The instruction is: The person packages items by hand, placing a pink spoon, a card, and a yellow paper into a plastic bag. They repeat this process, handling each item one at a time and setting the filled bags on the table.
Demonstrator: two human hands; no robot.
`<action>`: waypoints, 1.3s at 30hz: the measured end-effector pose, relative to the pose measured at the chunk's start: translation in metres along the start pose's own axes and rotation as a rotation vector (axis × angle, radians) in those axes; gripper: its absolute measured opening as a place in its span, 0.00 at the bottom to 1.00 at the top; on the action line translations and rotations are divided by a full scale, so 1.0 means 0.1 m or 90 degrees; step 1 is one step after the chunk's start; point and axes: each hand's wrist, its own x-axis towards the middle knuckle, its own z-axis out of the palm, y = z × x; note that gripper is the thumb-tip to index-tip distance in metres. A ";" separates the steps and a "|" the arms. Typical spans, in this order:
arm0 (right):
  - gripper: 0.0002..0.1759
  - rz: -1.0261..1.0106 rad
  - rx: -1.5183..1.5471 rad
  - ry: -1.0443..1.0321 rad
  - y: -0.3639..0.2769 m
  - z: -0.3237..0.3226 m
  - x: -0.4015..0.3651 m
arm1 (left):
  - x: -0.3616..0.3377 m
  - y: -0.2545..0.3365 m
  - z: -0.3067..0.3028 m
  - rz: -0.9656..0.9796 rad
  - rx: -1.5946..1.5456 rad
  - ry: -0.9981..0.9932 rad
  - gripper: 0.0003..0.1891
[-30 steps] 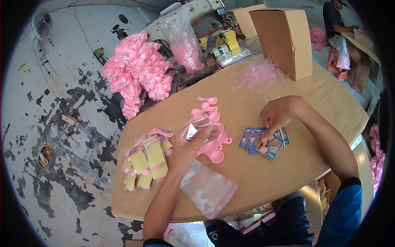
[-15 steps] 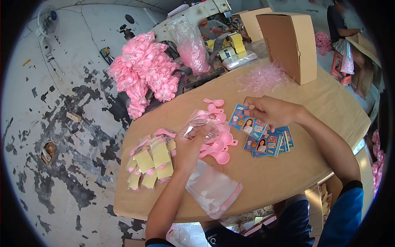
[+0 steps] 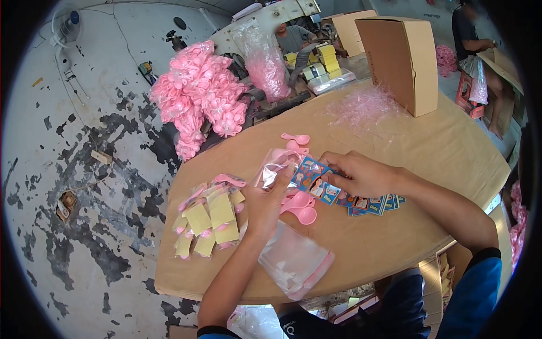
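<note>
My left hand (image 3: 265,209) grips a clear plastic bag (image 3: 275,166) that shines in the light. In my right hand (image 3: 364,174) is a blue printed card (image 3: 314,179), pinched at its right side. The card's left edge meets the bag near my left thumb. Pink spoons (image 3: 305,213) lie beneath and beside the bag, partly hidden by it and my hands. Under my right hand rests a fanned pile of similar blue cards (image 3: 372,204). Flat clear bags (image 3: 296,260) are stacked by my left forearm.
Filled packets with yellow cards (image 3: 210,220) are heaped left of my left hand. A big pile of bagged pink spoons (image 3: 197,93) stands behind the table (image 3: 389,248). A cardboard box (image 3: 398,65) and shredded film (image 3: 364,106) sit at the back. Two people are farther off.
My right hand has moved left and slightly down, bringing the blue card from above the card pile to the bag. My left hand still has the bag.
</note>
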 end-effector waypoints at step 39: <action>0.15 -0.058 -0.104 0.019 0.11 0.08 0.01 | -0.02 -0.04 0.03 -0.016 0.041 -0.013 0.15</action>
